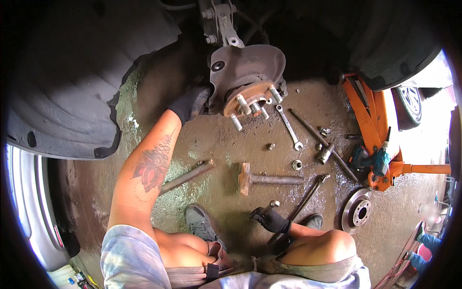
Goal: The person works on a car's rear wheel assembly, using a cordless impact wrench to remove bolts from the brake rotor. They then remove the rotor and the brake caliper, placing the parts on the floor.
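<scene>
My black-gloved left hand [196, 102] reaches up to the back edge of the metal dust shield [250, 62]. Its fingers are partly lost in shadow behind that edge, so their grip is not visible. In front of the shield sits a rusty wheel hub [252, 94] with several studs sticking out. My right hand [273, 220], also in a black glove, is low over my right knee, closed on a bolt [273, 204] whose head points away from me. A hammer [276, 179] with a rusty head lies on the floor between my hands.
On the wet floor are a combination wrench [289, 129], a long bar [310, 124], a ratchet [313, 189], a socket [297, 164] and a brake disc [357, 212]. An orange floor jack [368, 115] and teal power tool [382, 161] stand right. Dark wheel-arch liner [72, 86] hangs left.
</scene>
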Demonstrator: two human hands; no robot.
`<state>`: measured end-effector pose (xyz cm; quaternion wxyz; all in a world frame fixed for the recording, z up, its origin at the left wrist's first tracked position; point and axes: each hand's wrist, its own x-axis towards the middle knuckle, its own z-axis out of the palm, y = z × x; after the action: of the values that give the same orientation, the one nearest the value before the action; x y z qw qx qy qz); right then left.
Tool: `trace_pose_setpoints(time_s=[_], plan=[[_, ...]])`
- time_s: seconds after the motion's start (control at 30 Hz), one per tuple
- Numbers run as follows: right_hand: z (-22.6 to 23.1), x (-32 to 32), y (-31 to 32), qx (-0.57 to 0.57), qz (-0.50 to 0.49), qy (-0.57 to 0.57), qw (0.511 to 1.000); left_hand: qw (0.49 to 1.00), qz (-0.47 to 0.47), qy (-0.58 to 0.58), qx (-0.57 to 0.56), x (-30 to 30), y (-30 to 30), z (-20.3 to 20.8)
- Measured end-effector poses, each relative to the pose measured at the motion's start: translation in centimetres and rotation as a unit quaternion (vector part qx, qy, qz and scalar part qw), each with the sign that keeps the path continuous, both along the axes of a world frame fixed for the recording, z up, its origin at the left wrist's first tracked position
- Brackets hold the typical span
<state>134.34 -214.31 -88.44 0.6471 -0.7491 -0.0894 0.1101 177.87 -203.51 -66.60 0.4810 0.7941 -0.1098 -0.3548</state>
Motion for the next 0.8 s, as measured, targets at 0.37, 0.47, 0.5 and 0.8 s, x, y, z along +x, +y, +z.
trace_pose_setpoints(time_s=[0.37, 0.47, 0.5, 0.8], plan=[[25.2, 20.5, -23.1, -0.537, -0.046, 0.144, 0.83, 0.913, -0.096, -0.397, -0.006, 6.1, -1.2, -9.1], [27.7, 26.0, -26.5, -0.614, -0.011, 0.157, 0.773, 0.917, -0.118, -0.379, -0.023, 4.3, -1.7, -8.1], [28.5, 26.8, -27.8, -0.631, -0.021, 0.159, 0.759, 0.932, -0.116, -0.341, -0.04, 3.2, -2.9, -7.5], [22.3, 32.9, -21.4, -0.333, -0.076, 0.066, 0.938, 0.995, -0.023, 0.009, -0.1, 7.6, -0.6, -14.0]])
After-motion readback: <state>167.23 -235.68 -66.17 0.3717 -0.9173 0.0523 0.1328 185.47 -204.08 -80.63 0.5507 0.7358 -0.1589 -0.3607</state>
